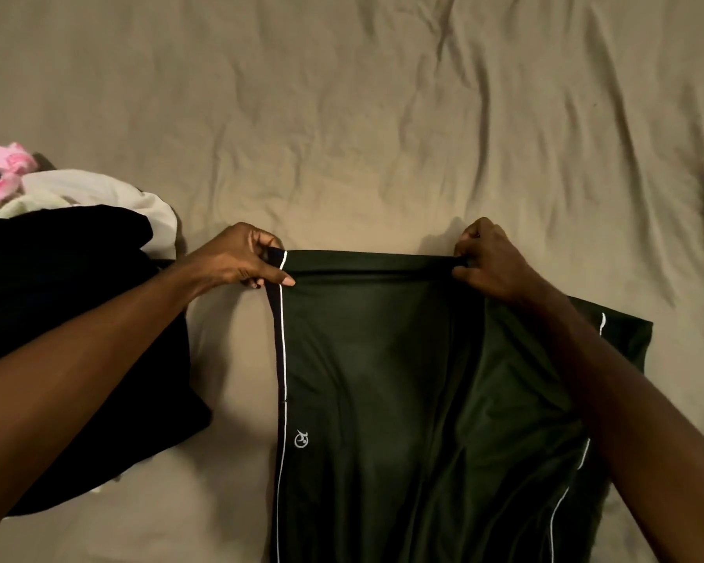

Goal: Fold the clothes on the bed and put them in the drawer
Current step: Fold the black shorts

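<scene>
Lying far left on the tan bedsheet (383, 115): unfolded pile w/ pink (7, 172), white (110, 193) and black garments (70, 319). Left hand (236, 258) pinches left end of dark green shorts (403, 400) waistband; right hand (488, 258) grips right end, shorts spread flat on bed centre-right.

dark green shorts (383, 379), white piping, beige sheet (383, 115)
</scene>
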Demonstrator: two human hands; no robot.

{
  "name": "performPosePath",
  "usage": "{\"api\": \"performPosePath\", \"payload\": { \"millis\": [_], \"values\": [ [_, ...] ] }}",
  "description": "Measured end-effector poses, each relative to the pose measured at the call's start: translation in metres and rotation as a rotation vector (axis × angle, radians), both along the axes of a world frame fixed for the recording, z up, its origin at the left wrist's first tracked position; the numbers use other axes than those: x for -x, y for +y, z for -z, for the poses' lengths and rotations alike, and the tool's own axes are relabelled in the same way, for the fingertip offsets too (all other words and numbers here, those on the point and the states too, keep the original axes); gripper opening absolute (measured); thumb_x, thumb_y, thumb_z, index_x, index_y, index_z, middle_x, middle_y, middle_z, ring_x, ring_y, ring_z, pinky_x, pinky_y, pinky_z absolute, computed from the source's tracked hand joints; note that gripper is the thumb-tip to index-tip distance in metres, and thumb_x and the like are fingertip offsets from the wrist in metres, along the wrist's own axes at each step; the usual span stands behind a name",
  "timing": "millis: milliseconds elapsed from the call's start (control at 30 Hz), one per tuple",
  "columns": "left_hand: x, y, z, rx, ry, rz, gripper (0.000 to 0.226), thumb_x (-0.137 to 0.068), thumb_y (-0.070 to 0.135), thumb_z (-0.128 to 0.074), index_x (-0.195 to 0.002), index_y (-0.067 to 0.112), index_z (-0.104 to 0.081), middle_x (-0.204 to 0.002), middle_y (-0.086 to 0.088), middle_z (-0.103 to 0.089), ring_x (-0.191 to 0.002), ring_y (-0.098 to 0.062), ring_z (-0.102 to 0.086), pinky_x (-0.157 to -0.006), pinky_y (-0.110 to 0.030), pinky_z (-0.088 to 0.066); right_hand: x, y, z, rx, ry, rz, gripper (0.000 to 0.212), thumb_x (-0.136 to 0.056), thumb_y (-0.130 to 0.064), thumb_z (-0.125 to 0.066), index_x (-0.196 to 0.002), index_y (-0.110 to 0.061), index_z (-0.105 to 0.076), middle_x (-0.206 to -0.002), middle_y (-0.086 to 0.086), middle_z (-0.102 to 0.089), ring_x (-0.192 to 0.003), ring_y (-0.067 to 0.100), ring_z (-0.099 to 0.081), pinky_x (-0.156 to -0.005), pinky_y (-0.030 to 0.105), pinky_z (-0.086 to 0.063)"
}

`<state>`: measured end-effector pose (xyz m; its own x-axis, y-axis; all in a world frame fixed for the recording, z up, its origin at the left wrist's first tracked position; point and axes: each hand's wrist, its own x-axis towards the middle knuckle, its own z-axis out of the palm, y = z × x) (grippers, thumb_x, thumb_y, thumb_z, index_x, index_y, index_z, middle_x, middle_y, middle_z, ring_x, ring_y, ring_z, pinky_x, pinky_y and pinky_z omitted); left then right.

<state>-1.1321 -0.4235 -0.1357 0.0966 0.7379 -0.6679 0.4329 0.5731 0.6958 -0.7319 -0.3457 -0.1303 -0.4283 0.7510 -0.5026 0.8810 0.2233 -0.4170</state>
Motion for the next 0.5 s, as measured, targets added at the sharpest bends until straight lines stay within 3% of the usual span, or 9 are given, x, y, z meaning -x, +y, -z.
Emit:
{"api": "performPosePath", "payload": {
  "millis": [67,133,233,300,400,500],
  "values": [
    [-0.008,-0.003,0.004,-0.044,0.052,-0.034,0.038,-0.064,0.007,-0.094,-0.093,-0.001,-0.07,-0.071,-0.018,-0.066,-0.05,-0.019,-0.057,-0.049,-0.026,-0.051,0.002,-0.006,0.012,-0.129,-0.043,0.028,0.028,-0.085,-0.032,-0.072,-0.105,-0.015,-0.065,-0.124,0.008,-0.043,-0.113,0.022,-0.043,-0.091,0.036,-0.045],
    [-0.011,-0.009,0.011,-0.137,0.103,-0.096,0.046,-0.06,0.009,-0.097,-0.097,0.006,-0.069,-0.073,-0.015,-0.066,-0.051,-0.016,-0.059,-0.055,-0.029,-0.053,0.005,-0.016,0.016,-0.209,-0.025,0.138,0.042,-0.082,-0.024,-0.077,-0.118,-0.016,-0.058,-0.128,0.009,-0.043,-0.113,0.023,-0.046,-0.095,0.04,-0.049],
    [-0.016,-0.032,0.02,-0.368,0.28,-0.253,0.057,-0.065,0.025,-0.097,-0.112,0.021,-0.065,-0.084,-0.001,-0.069,-0.071,-0.012,-0.067,-0.073,-0.03,-0.055,0.024,-0.044,0.01,-0.34,-0.077,0.219,0.054,-0.084,-0.012,-0.071,-0.134,-0.013,-0.051,-0.137,0.015,-0.043,-0.118,0.031,-0.05,-0.106,0.044,-0.046],
    [-0.03,-0.059,0.017,-0.472,0.404,-0.396,0.055,-0.073,0.035,-0.091,-0.117,0.024,-0.059,-0.088,0.007,-0.07,-0.078,-0.009,-0.069,-0.078,-0.035,-0.058,0.046,-0.078,0.003,-0.459,-0.087,0.229,0.054,-0.084,-0.005,-0.062,-0.136,-0.006,-0.052,-0.139,0.021,-0.046,-0.116,0.037,-0.052,-0.104,0.049,-0.047],
    [-0.064,-0.113,0.007,-0.459,0.458,-0.581,0.05,-0.076,0.042,-0.086,-0.112,0.025,-0.055,-0.083,0.01,-0.069,-0.076,-0.006,-0.069,-0.077,-0.042,-0.058,0.074,-0.144,0.002,-0.521,0.011,0.204,0.056,-0.081,-0.006,-0.059,-0.137,-0.002,-0.056,-0.146,0.025,-0.048,-0.127,0.042,-0.05,-0.106,0.053,-0.045],
    [-0.097,-0.176,0.0,-0.355,0.486,-0.609,0.048,-0.073,0.054,-0.084,-0.101,0.029,-0.056,-0.077,0.012,-0.066,-0.073,-0.009,-0.068,-0.073,-0.041,-0.058,0.091,-0.213,0.007,-0.483,0.053,0.156,0.054,-0.087,-0.01,-0.057,-0.141,-0.005,-0.056,-0.156,0.021,-0.042,-0.143,0.038,-0.042,-0.113,0.049,-0.038]
  ]
}}
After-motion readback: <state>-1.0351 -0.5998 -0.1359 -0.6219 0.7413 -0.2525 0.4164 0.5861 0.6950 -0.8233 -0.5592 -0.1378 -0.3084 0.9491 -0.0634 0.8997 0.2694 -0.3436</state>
